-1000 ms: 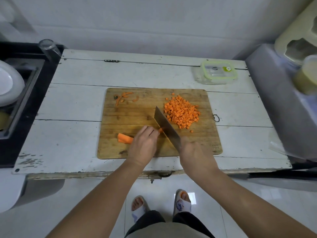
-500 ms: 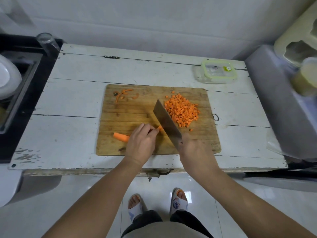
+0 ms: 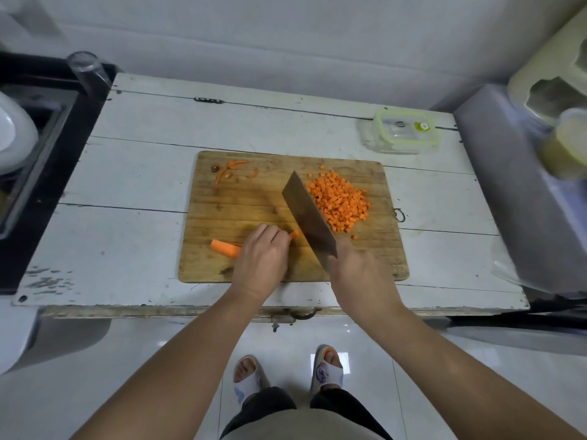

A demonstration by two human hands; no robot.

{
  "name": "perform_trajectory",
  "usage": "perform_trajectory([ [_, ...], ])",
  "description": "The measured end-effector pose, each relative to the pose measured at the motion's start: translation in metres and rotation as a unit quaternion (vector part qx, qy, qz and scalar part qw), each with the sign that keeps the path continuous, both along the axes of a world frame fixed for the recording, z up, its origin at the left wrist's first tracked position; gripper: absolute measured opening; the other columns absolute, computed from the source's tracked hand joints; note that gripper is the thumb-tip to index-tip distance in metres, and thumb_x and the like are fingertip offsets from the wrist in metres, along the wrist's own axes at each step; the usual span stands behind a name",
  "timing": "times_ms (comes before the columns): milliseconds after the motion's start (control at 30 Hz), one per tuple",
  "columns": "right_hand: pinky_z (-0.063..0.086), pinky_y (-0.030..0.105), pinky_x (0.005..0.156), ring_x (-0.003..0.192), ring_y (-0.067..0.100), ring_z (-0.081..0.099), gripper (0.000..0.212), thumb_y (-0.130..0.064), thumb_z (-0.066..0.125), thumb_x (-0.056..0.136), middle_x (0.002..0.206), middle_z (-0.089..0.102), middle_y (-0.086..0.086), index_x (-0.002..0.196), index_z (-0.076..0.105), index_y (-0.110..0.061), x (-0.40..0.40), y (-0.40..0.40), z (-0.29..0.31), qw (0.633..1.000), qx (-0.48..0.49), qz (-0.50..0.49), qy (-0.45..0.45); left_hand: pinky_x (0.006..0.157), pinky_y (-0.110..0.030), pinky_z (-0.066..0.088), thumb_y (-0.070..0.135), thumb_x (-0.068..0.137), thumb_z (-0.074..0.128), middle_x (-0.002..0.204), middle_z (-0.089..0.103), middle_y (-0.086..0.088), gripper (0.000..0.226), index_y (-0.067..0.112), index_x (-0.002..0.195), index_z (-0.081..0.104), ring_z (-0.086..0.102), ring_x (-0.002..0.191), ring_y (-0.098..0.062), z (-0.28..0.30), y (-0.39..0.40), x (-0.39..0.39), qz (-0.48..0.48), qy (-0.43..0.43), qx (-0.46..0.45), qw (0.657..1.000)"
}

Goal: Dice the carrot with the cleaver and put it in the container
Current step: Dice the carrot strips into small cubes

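On the wooden cutting board lies a carrot piece, its left end sticking out from under my left hand, whose curled fingers hold it down. A small orange tip shows at the fingertips, right beside the cleaver. My right hand grips the cleaver's handle, which is hidden; the blade slants up and left. A heap of diced carrot sits to the blade's right. The clear container with a green-rimmed lid stands at the table's back right.
Carrot peelings lie at the board's back left. A drinking glass stands at the white table's back left corner, next to a black sink. A grey surface with cream items borders the right.
The view has shifted slightly. The cleaver's blade has moved a little along the carrot by my left fingertips; both hands keep their holds.
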State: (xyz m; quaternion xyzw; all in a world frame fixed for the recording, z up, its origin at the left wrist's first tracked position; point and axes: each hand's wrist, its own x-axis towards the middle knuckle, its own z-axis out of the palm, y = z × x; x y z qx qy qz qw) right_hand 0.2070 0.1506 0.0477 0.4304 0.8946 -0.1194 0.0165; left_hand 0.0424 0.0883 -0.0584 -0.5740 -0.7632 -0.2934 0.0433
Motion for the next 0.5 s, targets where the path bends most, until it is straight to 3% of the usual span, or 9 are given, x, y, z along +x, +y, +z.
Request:
perform_trajectory([
  [133, 0.041, 0.034, 0.056, 0.062, 0.025, 0.053, 0.015, -0.01, 0.049, 0.096, 0.07, 0.053, 0.0, 0.094, 0.039, -0.021, -0.001, -0.014, -0.008, 0.999, -0.002, -0.004, -0.05, 0.073, -0.041, 0.051, -0.003, 0.09, 0.064, 0.077, 0.057, -0.006, 0.018, 0.011, 0.078, 0.065, 0.053, 0.079, -0.025, -0.003, 0.0, -0.001, -0.005, 0.013, 0.002, 1.0],
  [233, 0.039, 0.033, 0.054, 0.062, 0.026, 0.053, 0.022, -0.003, 0.05, 0.092, 0.075, 0.059, 0.004, 0.096, 0.037, -0.02, -0.017, -0.012, -0.014, 0.997, 0.008, -0.006, -0.079, 0.068, -0.04, 0.048, -0.005, 0.089, 0.064, 0.076, 0.056, -0.007, 0.018, 0.009, 0.077, 0.065, 0.053, 0.077, -0.027, -0.005, 0.001, -0.002, 0.001, 0.008, 0.01, 1.0],
  [367, 0.044, 0.038, 0.056, 0.075, 0.034, 0.064, 0.015, -0.011, 0.051, 0.097, 0.082, 0.063, 0.008, 0.1, 0.04, -0.019, -0.036, 0.007, -0.018, 0.999, -0.022, -0.022, -0.031, 0.069, -0.039, 0.047, -0.009, 0.081, 0.064, 0.076, 0.057, -0.007, 0.019, 0.009, 0.079, 0.067, 0.053, 0.078, -0.028, -0.002, -0.001, 0.0, -0.005, 0.016, 0.008, 1.0],
  [500, 0.053, 0.043, 0.062, 0.074, 0.033, 0.064, 0.008, -0.024, 0.046, 0.103, 0.082, 0.065, 0.008, 0.108, 0.046, -0.017, -0.016, 0.005, -0.011, 0.999, -0.031, -0.034, 0.016, 0.073, -0.04, 0.052, -0.003, 0.085, 0.065, 0.082, 0.064, -0.008, 0.012, 0.008, 0.085, 0.07, 0.056, 0.082, -0.027, 0.002, 0.001, 0.0, -0.013, 0.036, -0.032, 0.999],
])
